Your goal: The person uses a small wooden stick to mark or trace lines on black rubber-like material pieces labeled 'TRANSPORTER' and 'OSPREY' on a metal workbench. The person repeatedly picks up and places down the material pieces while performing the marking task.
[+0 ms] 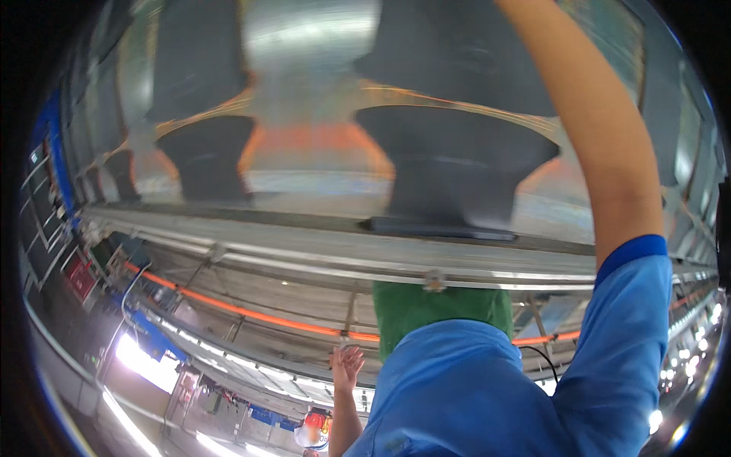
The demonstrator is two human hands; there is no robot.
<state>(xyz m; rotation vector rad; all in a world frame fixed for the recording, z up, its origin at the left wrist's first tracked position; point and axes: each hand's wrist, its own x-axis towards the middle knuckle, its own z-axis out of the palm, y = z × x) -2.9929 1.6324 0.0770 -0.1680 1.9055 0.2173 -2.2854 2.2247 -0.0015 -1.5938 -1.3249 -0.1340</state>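
Metal panel [304,46] overhead; left hand [346,367] spread open, right hand apparently out of view.

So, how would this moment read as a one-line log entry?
left hand: open, fingers spread, holding nothing | blue-sleeved arm: raised past shiny metal panel, hand out of frame | nearby: green cloth, orange rail

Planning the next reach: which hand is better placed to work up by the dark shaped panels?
Right, probably: the right arm stretches up past the dark panels, hand out of view. The left hand is open, low, touching nothing.
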